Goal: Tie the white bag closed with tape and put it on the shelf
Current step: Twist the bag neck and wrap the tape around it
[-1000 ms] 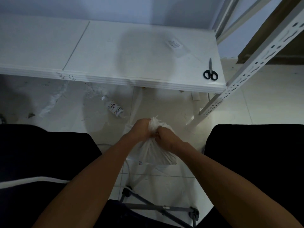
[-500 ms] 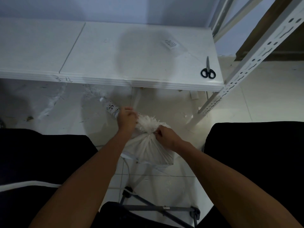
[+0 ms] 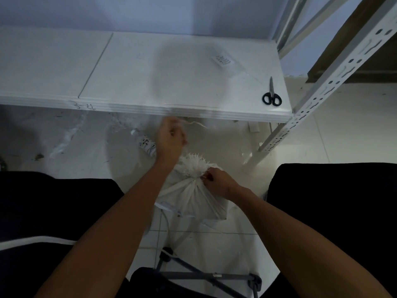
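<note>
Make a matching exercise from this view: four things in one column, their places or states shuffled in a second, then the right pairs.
1. scissors
2. white bag
3. left hand
4. right hand

A. pinching the bag's gathered neck
B. lying on the shelf's right end
C. raised, pulling a thin strand
D. bunched shut, between the knees

Pairs: 1-B, 2-D, 3-C, 4-A

I note dim, bluish light. A round soft shadow lies on the shelf (image 3: 129,67). The left hand (image 3: 170,138) is motion-blurred. Straight edges bow toward the frame borders.
</note>
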`<state>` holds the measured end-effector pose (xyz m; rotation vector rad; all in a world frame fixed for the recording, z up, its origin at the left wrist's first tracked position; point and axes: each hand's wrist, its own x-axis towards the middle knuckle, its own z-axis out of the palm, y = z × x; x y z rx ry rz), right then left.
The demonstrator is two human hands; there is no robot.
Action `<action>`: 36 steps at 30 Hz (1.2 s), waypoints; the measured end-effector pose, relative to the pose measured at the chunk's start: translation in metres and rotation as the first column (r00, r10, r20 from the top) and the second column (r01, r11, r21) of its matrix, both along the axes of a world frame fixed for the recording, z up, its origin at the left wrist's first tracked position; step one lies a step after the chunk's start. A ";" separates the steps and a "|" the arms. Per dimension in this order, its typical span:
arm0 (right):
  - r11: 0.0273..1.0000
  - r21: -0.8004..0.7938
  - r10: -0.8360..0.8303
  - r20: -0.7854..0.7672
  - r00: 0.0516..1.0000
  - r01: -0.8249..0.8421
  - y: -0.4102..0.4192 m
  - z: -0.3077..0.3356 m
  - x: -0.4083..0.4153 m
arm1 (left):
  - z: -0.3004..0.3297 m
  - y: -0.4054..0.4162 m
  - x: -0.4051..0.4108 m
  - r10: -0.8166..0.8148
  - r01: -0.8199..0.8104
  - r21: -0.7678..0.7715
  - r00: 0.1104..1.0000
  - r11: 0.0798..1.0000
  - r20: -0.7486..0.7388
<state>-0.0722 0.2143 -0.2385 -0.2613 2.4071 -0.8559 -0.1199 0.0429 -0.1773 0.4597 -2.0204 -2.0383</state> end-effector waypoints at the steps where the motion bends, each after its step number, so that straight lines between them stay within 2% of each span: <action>1: 1.000 0.005 0.001 0.001 1.000 -0.001 0.000 0.000 0.000 | -0.002 -0.016 -0.008 0.168 -0.168 0.140 0.986 0.976 0.011; 2: 1.000 0.009 0.004 0.000 1.000 -0.004 0.000 0.001 -0.001 | -0.003 -0.033 -0.015 0.335 -0.336 0.100 0.942 0.937 0.030; 3: 1.000 0.016 0.005 -0.001 1.000 -0.005 0.000 0.002 -0.002 | -0.002 -0.046 -0.019 0.465 -0.463 -0.053 0.884 0.885 0.044; 4: 1.000 0.017 0.006 -0.002 1.000 -0.006 0.000 0.002 -0.003 | -0.005 -0.056 -0.021 0.517 -0.500 -0.213 0.855 0.839 0.028; 5: 1.000 0.014 0.004 -0.003 1.000 -0.004 0.001 0.002 -0.003 | -0.004 -0.059 -0.020 0.500 -0.483 -0.333 0.865 0.810 -0.038; 7: 1.000 0.015 -0.005 -0.007 1.000 0.005 0.002 0.003 -0.004 | 0.004 -0.042 -0.012 0.288 -0.333 -0.403 0.942 0.853 -0.170; 8: 1.000 0.016 -0.012 -0.015 1.000 0.013 0.002 0.003 -0.005 | 0.009 -0.028 -0.008 0.101 -0.171 -0.450 0.979 0.877 -0.176; 9: 1.000 0.016 -0.020 -0.022 1.000 0.020 0.003 0.003 -0.007 | 0.009 -0.014 -0.005 -0.145 0.078 -0.517 0.985 0.852 -0.089; 10: 0.999 0.013 -0.031 -0.028 0.999 0.031 0.003 0.003 -0.009 | 0.008 0.000 0.000 -0.397 0.358 -0.570 0.916 0.739 0.060; 11: 0.999 0.012 -0.041 -0.031 0.999 0.041 0.003 0.004 -0.011 | 0.002 0.012 0.005 -0.573 0.585 -0.596 0.783 0.549 0.241; 12: 0.999 0.020 -0.039 -0.035 0.999 0.039 0.003 0.004 -0.012 | -0.008 0.021 0.010 -0.642 0.714 -0.599 0.657 0.362 0.395; 13: 0.999 0.031 -0.022 -0.039 0.999 0.023 0.003 0.004 -0.013 | -0.017 0.027 0.016 -0.635 0.766 -0.602 0.585 0.228 0.504; 14: 0.999 0.045 0.003 -0.042 0.999 -0.001 0.004 0.004 -0.013 | -0.028 0.028 0.019 -0.593 0.780 -0.603 0.568 0.166 0.571; 17: 0.999 0.045 0.004 -0.053 0.999 -0.002 0.008 0.006 -0.013 | -0.050 0.018 0.031 -0.489 0.757 -0.648 0.597 0.082 0.636; 18: 0.999 0.028 -0.021 -0.060 0.998 0.023 0.009 0.008 -0.014 | -0.056 0.012 0.034 -0.484 0.745 -0.662 0.612 0.087 0.625; 21: 0.996 0.008 -0.084 -0.088 0.993 0.085 0.013 0.011 -0.016 | -0.068 0.001 0.038 -0.504 0.698 -0.690 0.674 0.193 0.540; 26: 0.991 0.003 -0.131 -0.116 0.985 0.132 0.017 0.007 -0.011 | -0.072 -0.001 0.037 -0.573 0.636 -0.745 0.694 0.202 0.436; 32: 0.978 -0.004 -0.209 -0.138 0.968 0.211 0.021 0.008 -0.008 | -0.081 -0.003 0.036 -0.600 0.607 -0.762 0.703 0.227 0.381; 33: 0.975 0.003 -0.219 -0.133 0.967 0.221 0.022 0.007 -0.008 | -0.083 -0.003 0.037 -0.593 0.610 -0.749 0.712 0.258 0.376; 36: 0.972 0.012 -0.231 -0.139 0.963 0.234 0.024 0.008 -0.012 | -0.086 0.000 0.043 -0.549 0.631 -0.598 0.760 0.494 0.348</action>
